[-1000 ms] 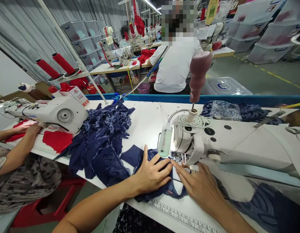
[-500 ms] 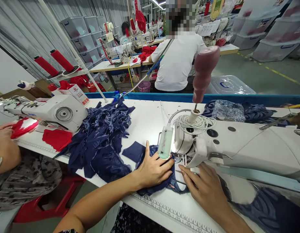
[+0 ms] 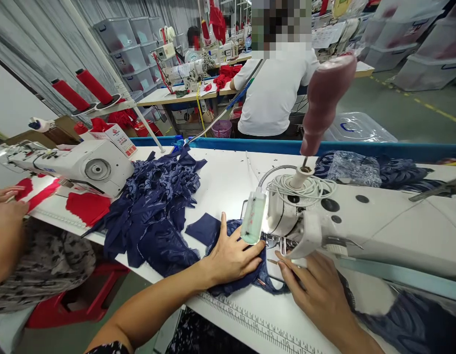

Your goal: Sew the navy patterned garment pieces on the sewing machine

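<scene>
My left hand (image 3: 233, 253) lies spread on a navy garment piece (image 3: 263, 280) with lace edging, pressing it to the table left of the needle area. The sewing machine head (image 3: 287, 216) stands just beyond, its presser foot (image 3: 281, 243) over the cloth's edge. My right hand (image 3: 314, 285) is right of the foot, fingers bent together. A thin pointed tool (image 3: 272, 261) pokes out from under its fingertips; the rest is hidden, so its kind is unclear. A greenish clear guard (image 3: 253, 216) hangs above my left fingers. A flat navy piece (image 3: 203, 229) lies beside the garment.
Left lies a heap of navy lace pieces (image 3: 157, 196), near a second sewing machine (image 3: 91, 167) where a co-worker's hands (image 3: 9, 206) handle red cloth. A pink-handled tool (image 3: 326, 98) stands upright on my machine. More navy lace (image 3: 393, 169) lies behind it. A ruler tape (image 3: 250, 314) runs along the front edge.
My hands and the garment stay almost in place; the right fingers shift slightly. The camera view has moved a little. At left, the co-worker's hands and red cloth have changed position.
</scene>
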Demonstrator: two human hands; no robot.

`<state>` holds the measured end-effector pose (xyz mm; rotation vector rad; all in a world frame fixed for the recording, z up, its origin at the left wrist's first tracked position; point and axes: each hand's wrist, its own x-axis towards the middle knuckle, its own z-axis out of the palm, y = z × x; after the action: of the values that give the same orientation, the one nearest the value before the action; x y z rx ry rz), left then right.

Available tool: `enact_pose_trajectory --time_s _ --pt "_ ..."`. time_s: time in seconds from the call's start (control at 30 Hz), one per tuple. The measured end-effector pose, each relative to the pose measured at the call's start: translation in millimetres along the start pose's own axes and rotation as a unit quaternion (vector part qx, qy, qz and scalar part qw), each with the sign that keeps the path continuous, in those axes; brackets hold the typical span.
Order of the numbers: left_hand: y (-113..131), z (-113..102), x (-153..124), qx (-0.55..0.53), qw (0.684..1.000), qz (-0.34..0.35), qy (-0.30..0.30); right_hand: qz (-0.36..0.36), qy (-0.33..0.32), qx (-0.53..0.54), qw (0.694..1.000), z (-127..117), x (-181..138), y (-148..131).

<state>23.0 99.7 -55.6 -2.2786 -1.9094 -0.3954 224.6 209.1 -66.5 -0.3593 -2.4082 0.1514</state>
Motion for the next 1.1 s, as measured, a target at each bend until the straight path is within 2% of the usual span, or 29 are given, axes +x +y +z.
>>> enact_pose_trajectory --time_s 0.2,0.33,0.5,0.67,0.93,1.1 --pt "-1.1 1.5 2.6 -0.010 1.000 -0.006 -0.002 0.021 0.057 0.022 0.998 -0.8 8.2 5.4" --pt "-1.8 1.1 2.6 -0.011 1.000 -0.005 -0.011 0.046 0.039 -0.012 0.998 1.3 8.9 13.9" --pt "-1.3 -1.0 1.2 -0.017 1.000 0.004 -0.007 0.059 0.037 -0.005 0.998 1.5 7.0 13.4" --pt "-0.4 -0.7 0.2 -0.020 1.000 0.004 0.007 0.052 0.040 0.020 0.998 -1.2 5.4 9.5" --pt "-3.8 3.1 1.7 -0.038 0.999 -0.019 0.001 0.054 0.009 0.036 0.998 -2.3 6.5 5.4" --pt "3.4 -7.9 3.1 -0.031 0.999 -0.014 -0.008 0.021 -0.002 0.072 0.997 -2.2 3.8 2.0"
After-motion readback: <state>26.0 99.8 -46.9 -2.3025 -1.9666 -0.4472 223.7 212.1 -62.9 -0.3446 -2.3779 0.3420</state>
